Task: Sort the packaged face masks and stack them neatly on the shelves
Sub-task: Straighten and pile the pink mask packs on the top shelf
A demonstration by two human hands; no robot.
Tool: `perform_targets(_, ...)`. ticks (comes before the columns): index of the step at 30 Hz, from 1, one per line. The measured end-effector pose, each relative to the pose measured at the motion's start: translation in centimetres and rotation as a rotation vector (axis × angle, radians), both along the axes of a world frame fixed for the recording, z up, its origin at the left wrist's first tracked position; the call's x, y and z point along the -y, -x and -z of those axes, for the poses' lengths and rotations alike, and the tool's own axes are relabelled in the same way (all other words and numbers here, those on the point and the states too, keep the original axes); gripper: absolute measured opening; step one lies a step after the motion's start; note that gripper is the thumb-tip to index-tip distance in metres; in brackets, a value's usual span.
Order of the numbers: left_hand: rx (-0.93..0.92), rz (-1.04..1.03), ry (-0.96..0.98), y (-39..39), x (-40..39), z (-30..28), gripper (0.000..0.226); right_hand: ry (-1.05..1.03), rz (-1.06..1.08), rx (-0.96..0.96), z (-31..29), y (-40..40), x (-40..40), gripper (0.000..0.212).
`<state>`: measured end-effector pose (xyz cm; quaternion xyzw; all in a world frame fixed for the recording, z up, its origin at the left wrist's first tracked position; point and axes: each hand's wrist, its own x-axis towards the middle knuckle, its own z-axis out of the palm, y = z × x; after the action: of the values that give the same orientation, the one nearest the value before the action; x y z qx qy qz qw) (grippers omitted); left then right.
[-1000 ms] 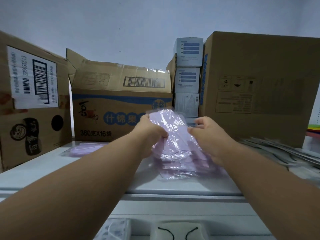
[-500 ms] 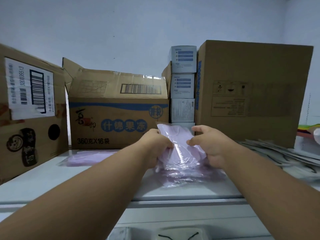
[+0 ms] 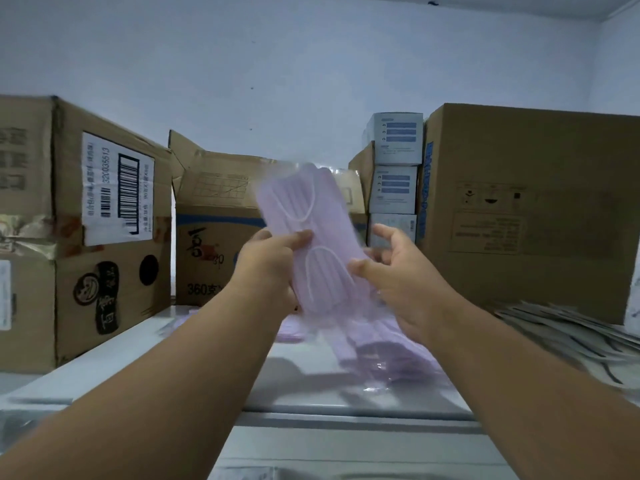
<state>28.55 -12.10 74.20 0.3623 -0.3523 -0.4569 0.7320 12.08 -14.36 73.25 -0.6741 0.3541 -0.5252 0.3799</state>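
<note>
A purple packaged face mask stands nearly upright in the air over the white shelf. My left hand pinches its left edge, thumb across the front. My right hand is at its right edge with fingers spread, thumb touching the packet. Below them a stack of purple mask packets lies on the shelf. More purple packets lie behind my left wrist.
Cardboard boxes line the shelf: one at the left, one behind centre, a large one at the right. Small white-and-blue boxes are stacked between them. Grey flat packets are spread at the right.
Both hands have raised one purple packet up off the stack and turned it upright. My right hand's fingers have spread open. The camera has moved closer.
</note>
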Motion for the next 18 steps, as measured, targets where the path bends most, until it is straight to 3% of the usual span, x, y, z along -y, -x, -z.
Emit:
perform_targets(3, -0.167, -0.037, 0.061, -3.0, -1.3, 0.6, 0.028, -0.335, -0.174, 0.321, 1.0, -3.2, -1.0, 0.050)
perform_targets(5, -0.205, -0.011, 0.062, -4.8, -2.0, 1.6, 0.035, -0.429, -0.237, 0.482, 1.7, -5.5, -1.4, 0.032)
perform_targets(7, -0.222, -0.009, 0.088, -6.4, -2.9, 2.3, 0.041, -0.353, -0.164, 0.436, 2.1, -7.0, -1.3, 0.025)
perform_targets(10, -0.250, -0.205, 0.207, -9.7, -4.5, 2.7, 0.044, -0.104, 0.011, 0.131, 1.9, -7.4, -1.1, 0.025)
perform_targets(13, 0.048, -0.331, 0.183, -13.5, -6.6, 3.5, 0.042, 0.017, 0.025, -0.048, 2.3, -7.2, -1.4, 0.027)
perform_targets(16, 0.535, -0.269, -0.007, -15.4, -7.8, 4.3, 0.042, 0.047, -0.040, -0.119, 3.0, -7.4, -1.7, 0.032)
perform_targets(18, 0.700, -0.231, -0.111, -15.9, -8.0, 4.7, 0.034, -0.009, -0.089, -0.116, 3.4, -7.7, -1.8, 0.038)
